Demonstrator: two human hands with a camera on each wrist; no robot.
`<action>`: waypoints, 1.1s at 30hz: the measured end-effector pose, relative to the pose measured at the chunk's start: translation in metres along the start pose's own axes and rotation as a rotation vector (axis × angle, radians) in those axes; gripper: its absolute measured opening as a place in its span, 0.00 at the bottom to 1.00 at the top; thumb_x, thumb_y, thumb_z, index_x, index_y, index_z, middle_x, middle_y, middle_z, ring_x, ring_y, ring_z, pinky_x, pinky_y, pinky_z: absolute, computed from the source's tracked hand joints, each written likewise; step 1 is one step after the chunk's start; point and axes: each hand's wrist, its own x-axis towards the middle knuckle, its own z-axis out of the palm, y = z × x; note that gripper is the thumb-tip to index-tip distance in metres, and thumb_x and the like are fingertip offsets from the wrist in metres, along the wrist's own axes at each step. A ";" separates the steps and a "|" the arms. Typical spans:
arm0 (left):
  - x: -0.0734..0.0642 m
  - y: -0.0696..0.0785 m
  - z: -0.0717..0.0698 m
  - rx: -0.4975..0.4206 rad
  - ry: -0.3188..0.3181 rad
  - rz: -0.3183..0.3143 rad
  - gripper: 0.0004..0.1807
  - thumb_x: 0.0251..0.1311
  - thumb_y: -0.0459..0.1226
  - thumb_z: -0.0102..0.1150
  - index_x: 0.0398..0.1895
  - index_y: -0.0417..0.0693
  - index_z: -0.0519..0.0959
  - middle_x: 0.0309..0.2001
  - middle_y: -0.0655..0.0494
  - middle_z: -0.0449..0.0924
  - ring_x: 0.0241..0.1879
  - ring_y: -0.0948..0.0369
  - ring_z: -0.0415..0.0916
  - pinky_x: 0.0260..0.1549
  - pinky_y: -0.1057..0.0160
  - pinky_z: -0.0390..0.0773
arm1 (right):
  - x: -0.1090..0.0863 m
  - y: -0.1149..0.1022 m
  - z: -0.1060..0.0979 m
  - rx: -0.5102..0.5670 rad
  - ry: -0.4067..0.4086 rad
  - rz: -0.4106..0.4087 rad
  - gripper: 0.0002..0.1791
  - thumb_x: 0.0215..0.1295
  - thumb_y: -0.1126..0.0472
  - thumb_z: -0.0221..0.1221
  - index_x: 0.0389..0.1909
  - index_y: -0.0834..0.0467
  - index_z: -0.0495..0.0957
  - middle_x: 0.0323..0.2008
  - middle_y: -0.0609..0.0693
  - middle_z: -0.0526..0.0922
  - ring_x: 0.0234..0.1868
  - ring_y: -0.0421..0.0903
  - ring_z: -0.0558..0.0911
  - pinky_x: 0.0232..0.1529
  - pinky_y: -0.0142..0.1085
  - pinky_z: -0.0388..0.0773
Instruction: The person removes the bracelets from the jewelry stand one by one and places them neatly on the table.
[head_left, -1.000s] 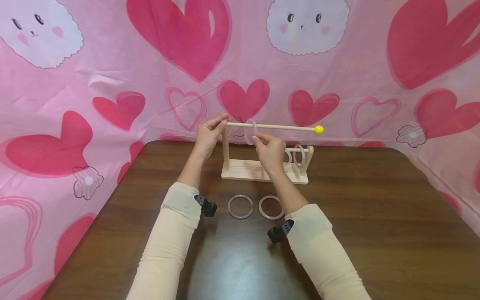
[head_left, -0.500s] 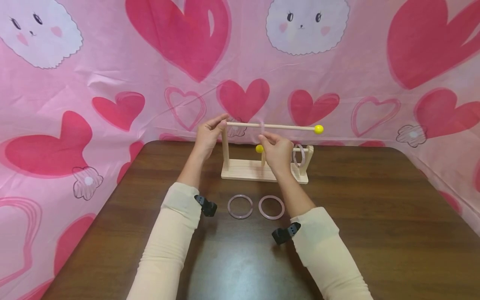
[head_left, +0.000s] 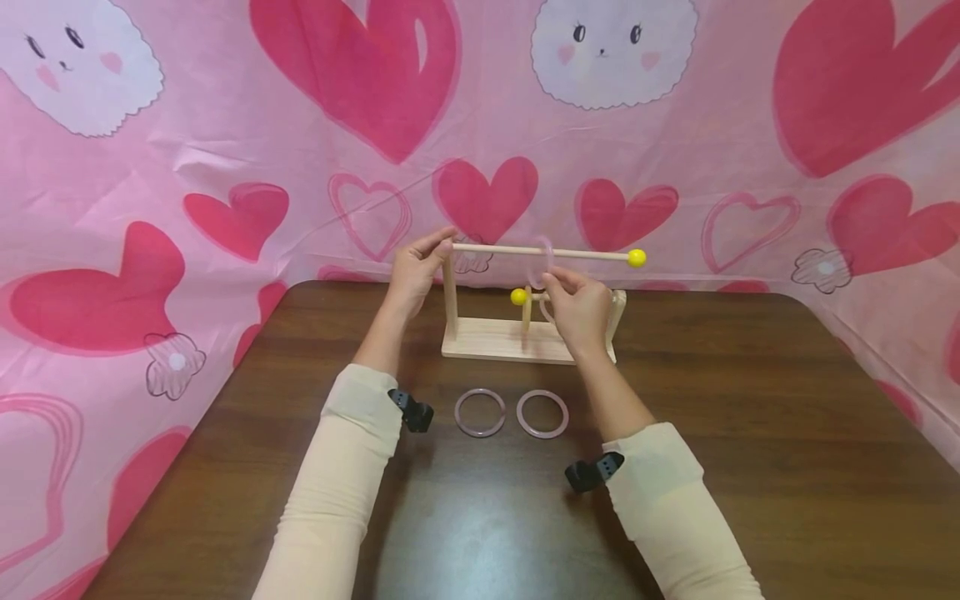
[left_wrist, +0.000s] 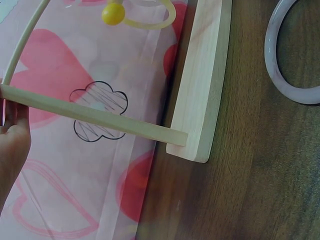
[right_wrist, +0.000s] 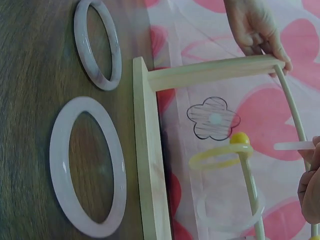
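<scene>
On the dark wood table stands a pale wooden bangle stand (head_left: 480,341), with a long upper rod and a shorter lower rod, each ending in a yellow ball. My left hand (head_left: 417,273) grips the top of the stand's left post. Between thumb and fingers, my right hand (head_left: 583,310) pinches a pale pink bangle (head_left: 551,250) that encircles the upper rod around its middle. A yellowish bangle (right_wrist: 214,157) and a pale translucent bangle (right_wrist: 261,210) hang on the lower rod, partly behind the right hand in the head view.
Two more bangles lie flat in front of the stand: a greyish-lilac bangle (head_left: 480,435) on the left and a pink bangle (head_left: 543,436) on the right. A pink heart-print cloth (head_left: 300,150) hangs behind the table (head_left: 750,400). Black wrist cameras sit on both sleeves.
My right hand has slid the pinched bangle rightward along the upper rod, uncovering the lower rod's yellow ball. The left hand keeps its place on the post.
</scene>
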 end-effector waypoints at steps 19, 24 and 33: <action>0.001 -0.003 -0.001 -0.010 -0.003 0.007 0.18 0.60 0.30 0.57 0.52 0.32 0.74 0.54 0.41 0.74 0.49 0.60 0.74 0.53 0.64 0.72 | 0.010 0.008 -0.034 -0.027 0.113 0.014 0.10 0.54 0.66 0.65 0.35 0.68 0.83 0.29 0.62 0.83 0.22 0.22 0.75 0.23 0.17 0.73; 0.001 -0.001 0.000 -0.019 -0.001 0.005 0.18 0.59 0.29 0.57 0.52 0.32 0.73 0.54 0.40 0.74 0.49 0.60 0.75 0.53 0.64 0.72 | 0.016 0.010 -0.042 -0.014 0.137 0.048 0.10 0.54 0.65 0.65 0.36 0.67 0.83 0.30 0.63 0.83 0.23 0.23 0.76 0.26 0.19 0.75; 0.001 -0.002 -0.001 -0.023 -0.002 0.010 0.17 0.59 0.29 0.57 0.52 0.32 0.73 0.54 0.40 0.74 0.47 0.60 0.75 0.52 0.64 0.72 | 0.022 0.015 -0.057 -0.038 0.182 0.092 0.11 0.54 0.65 0.66 0.38 0.66 0.83 0.34 0.61 0.83 0.26 0.25 0.78 0.29 0.19 0.76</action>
